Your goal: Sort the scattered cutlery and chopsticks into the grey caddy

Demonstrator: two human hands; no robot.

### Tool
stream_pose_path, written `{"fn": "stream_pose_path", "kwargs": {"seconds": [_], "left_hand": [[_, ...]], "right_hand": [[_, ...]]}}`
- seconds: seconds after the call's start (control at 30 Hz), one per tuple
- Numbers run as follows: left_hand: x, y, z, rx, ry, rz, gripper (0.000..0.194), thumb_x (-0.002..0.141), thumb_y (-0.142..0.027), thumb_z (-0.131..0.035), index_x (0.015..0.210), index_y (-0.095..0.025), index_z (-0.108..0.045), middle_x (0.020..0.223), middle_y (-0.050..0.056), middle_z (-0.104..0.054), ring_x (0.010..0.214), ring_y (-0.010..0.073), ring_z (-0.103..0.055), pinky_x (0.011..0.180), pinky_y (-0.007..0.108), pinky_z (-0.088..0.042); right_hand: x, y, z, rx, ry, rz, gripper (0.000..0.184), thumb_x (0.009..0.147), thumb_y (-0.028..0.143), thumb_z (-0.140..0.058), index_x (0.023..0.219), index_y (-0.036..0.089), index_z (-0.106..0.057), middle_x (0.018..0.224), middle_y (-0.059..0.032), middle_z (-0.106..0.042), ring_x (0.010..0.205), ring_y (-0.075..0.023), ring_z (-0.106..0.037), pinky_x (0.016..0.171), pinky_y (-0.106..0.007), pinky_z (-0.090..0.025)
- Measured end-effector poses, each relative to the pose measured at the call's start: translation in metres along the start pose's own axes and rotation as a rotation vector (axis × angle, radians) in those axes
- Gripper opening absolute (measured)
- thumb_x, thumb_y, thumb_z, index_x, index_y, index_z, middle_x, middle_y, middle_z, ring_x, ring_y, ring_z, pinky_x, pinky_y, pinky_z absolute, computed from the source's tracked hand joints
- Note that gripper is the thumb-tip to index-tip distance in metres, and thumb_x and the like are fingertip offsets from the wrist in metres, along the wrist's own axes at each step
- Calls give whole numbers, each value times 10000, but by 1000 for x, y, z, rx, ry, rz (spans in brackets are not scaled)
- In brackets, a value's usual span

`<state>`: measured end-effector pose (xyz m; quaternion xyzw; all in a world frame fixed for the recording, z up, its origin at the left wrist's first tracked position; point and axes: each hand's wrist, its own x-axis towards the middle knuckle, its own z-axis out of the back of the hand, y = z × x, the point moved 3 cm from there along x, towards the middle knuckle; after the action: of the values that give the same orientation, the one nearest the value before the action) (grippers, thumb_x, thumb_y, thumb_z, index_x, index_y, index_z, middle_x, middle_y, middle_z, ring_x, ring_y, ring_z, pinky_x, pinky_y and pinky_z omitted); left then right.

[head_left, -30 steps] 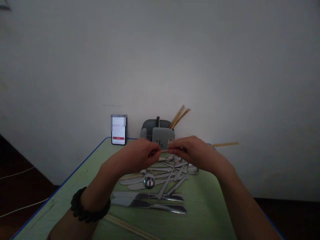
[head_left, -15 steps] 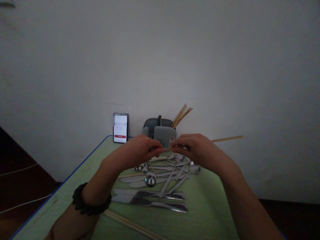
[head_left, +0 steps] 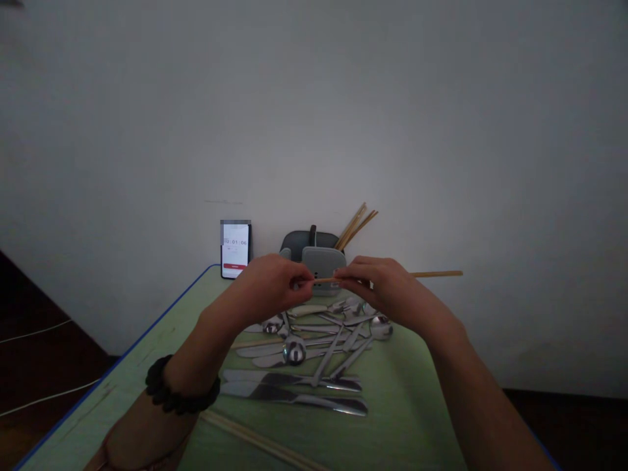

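Note:
Held roughly level between both hands are thin wooden chopsticks (head_left: 438,273); whether one or two is hard to tell. My left hand (head_left: 277,282) pinches their left end, its fingertips closed. My right hand (head_left: 380,281) is closed around their middle, and the other end sticks out to the right behind it. Just beyond the hands stands a grey utensil holder (head_left: 324,259), partly covered by them. Several wooden chopsticks (head_left: 354,227) lean out of its right side. Below the hands lies a pile of metal spoons (head_left: 294,351), forks (head_left: 350,306) and table knives (head_left: 294,396).
A phone (head_left: 235,252) showing a timer stands upright against the wall at the back left. More chopsticks (head_left: 260,441) lie at the front of the green table (head_left: 392,418). The table has a blue edge (head_left: 161,315), and a pale wall (head_left: 314,118) rises behind it.
Both hands have risen slightly with the chopsticks, which are now closer to level. Their right end has shifted a little left. The cutlery and the holder stay where they were.

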<state>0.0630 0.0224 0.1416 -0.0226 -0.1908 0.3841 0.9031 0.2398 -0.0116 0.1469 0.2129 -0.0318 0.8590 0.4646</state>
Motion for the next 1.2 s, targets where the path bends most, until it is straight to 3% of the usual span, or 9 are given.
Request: {"fn": "stream_pose_path", "kwargs": {"seconds": [0.17, 0.27, 0.47, 0.67, 1.03, 1.2], "left_hand": [[1, -6, 0, 285, 46, 7, 297, 812, -303, -465, 743, -186, -729, 599, 62, -671, 529, 159, -561, 500, 251, -268], [2, -4, -1, 348, 58, 13, 337, 842, -317, -435, 766, -189, -737, 607, 73, -675, 525, 163, -559, 488, 253, -248], [1, 17, -1, 155, 29, 42, 291, 862, -317, -472, 934, -212, -733, 692, 38, -715, 547, 131, -578, 524, 226, -320], [0, 21, -4, -67, 51, 43, 215, 830, -306, -548, 891, -191, -719, 766, 22, -735, 671, 139, -654, 615, 201, -420], [3, 26, -10, -101, 38, 42, 120, 792, -277, -610, 819, -184, -680, 762, 8, -713, 693, 140, -642, 626, 211, -429], [3, 27, -11, -114, 5, 37, 174, 822, -215, -533, 894, -190, -690, 768, 3, -713, 671, 119, -632, 618, 195, -417]], "right_hand": [[2, 4, -1, -9, 67, -4, 208, 883, 229, -536, 988, 189, -712, 885, -53, -704, 728, -135, -619, 670, -230, -433], [2, 2, 0, -37, 81, -40, 214, 881, 224, -537, 1001, 193, -711, 888, -57, -707, 750, -146, -626, 684, -238, -439], [-5, -13, 3, -81, 23, -108, 207, 883, 245, -538, 981, 191, -712, 888, -55, -707, 779, -160, -633, 695, -248, -436], [-5, -14, 5, -77, 22, -102, 195, 873, 234, -551, 979, 199, -711, 868, -44, -709, 749, -148, -631, 671, -239, -428], [-4, -14, 6, -69, 14, -130, 198, 879, 250, -538, 969, 196, -706, 890, -44, -718, 763, -154, -642, 683, -243, -439], [-5, -16, 7, -91, 13, -196, 198, 875, 241, -536, 973, 202, -704, 914, -42, -722, 787, -162, -648, 692, -248, -444]]}}
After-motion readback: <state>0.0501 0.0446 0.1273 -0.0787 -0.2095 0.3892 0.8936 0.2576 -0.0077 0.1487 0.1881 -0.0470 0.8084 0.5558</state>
